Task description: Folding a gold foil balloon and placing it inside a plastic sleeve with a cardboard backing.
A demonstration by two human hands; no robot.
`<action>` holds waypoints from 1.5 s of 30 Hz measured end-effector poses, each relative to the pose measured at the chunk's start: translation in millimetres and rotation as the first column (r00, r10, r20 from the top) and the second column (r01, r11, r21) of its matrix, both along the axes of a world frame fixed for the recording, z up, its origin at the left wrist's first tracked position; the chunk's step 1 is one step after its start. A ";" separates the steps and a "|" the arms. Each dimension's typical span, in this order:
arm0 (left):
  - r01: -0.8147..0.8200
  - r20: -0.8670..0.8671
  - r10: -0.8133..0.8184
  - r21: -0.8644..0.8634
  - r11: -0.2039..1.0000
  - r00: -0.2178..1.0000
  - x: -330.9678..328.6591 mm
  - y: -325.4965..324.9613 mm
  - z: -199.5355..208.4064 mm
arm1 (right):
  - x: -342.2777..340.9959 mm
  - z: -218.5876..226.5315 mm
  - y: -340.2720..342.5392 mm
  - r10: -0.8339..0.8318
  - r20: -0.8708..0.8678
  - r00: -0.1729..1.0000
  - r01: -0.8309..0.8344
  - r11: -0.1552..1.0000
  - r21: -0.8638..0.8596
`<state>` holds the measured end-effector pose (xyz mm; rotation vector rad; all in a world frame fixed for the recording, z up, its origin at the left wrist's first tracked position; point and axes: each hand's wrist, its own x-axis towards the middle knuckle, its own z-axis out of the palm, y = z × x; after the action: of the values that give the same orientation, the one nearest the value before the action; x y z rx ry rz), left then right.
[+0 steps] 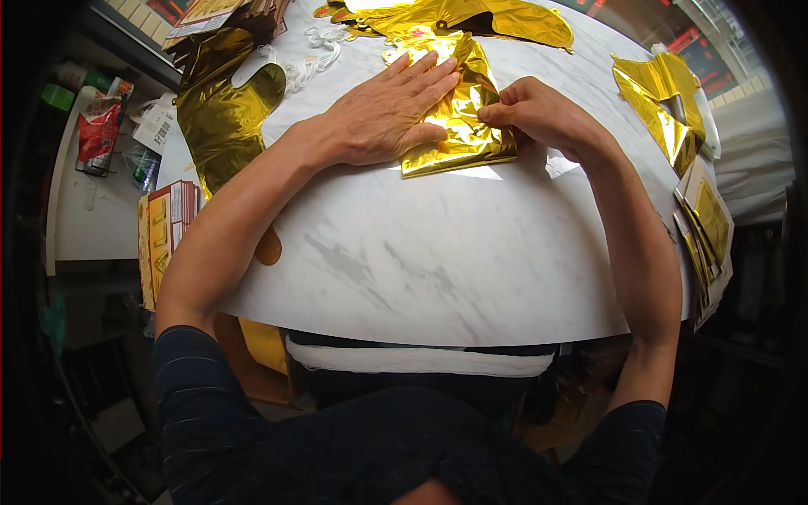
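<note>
On the white marbled table (421, 261) lies a shiny gold foil balloon (473, 139), flat and folded into a roughly rectangular shape. My left hand (379, 114) rests flat over its left side, fingers stretched out and slightly apart. At its right edge my right hand (543, 114) is closed, thumb and forefinger pinching the foil; the other fingers are curled and partly hidden. Just beyond, more flat gold foil balloons (513, 23) spread along the far side of the table. White string (316, 55) lies in a loose tangle to the left of them.
Another gold foil balloon (219, 126) hangs over the left side, near a stack of printed cards (164, 240). More gold foil (661, 97) lies at the far right, above several flat packs (707, 223). A side shelf (97, 223) holds a red packet (98, 126).
</note>
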<state>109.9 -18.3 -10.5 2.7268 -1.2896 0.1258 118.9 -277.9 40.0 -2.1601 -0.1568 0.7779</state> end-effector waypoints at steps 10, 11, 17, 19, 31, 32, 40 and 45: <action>-0.019 -0.005 0.019 0.040 0.999 1.000 -0.5 -0.2 0.8 | -34.4 11.4 -18.5 -0.031 0.143 0.989 0.031 1.000 0.000; -0.024 0.005 0.024 0.048 0.999 1.000 0.2 -0.6 0.1 | -36.1 11.3 -19.1 -0.042 0.114 0.993 0.039 0.999 0.028; -0.019 -0.002 0.019 0.021 1.000 1.000 0.4 0.3 -1.1 | -45.3 6.4 -18.8 -0.073 0.207 0.976 0.082 0.996 -0.034; -0.020 -0.003 0.020 0.029 0.999 1.000 -0.6 -0.6 -0.9 | -48.8 4.1 -17.9 -0.077 0.228 0.971 0.090 0.995 -0.048; -0.022 0.009 0.021 0.017 1.000 1.000 -0.6 0.4 -2.2 | -100.9 -6.0 -2.9 0.374 0.797 0.475 0.016 0.902 -0.432; -0.019 0.012 0.019 0.013 1.000 1.000 0.2 0.0 -2.6 | -102.8 -12.7 -1.4 0.458 0.815 0.355 -0.056 0.880 -0.471; -0.017 0.021 0.016 0.006 1.000 1.000 0.1 0.4 -3.6 | -115.6 -30.7 -16.0 0.608 0.634 0.477 -0.280 0.790 -0.546; -0.010 -0.003 0.010 -0.015 1.000 1.000 -2.4 2.2 0.8 | -118.3 -35.6 -13.9 0.597 0.655 0.463 -0.271 0.799 -0.537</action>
<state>107.5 -16.0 -9.7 2.7198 -1.2696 0.1325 0.6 -291.8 4.4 -2.7346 -1.2022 -0.0268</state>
